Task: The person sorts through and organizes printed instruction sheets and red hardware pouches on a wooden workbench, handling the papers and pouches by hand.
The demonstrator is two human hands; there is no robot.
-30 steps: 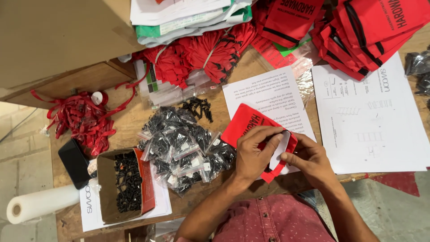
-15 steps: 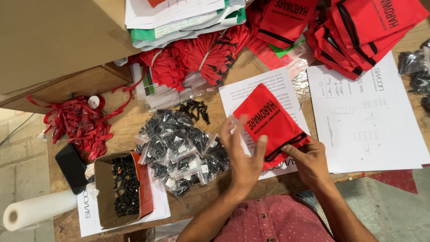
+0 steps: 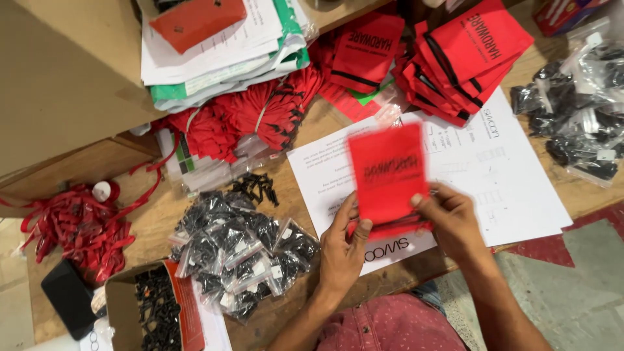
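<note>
Red drawstring pouch (image 3: 388, 177) now stands nearly upright and blurred with motion above the printed sheets (image 3: 494, 169); half a second ago we had it tilted toward two o'clock. Our left hand (image 3: 343, 246) pinches its lower edge at seven o'clock, where earlier its fingers lay spread. Our right hand (image 3: 448, 218) grips the edge at four o'clock, fingers closed on the fabric. Clear bags of black screws (image 3: 244, 250) lie at nine o'clock of the left hand, unmoved.
</note>
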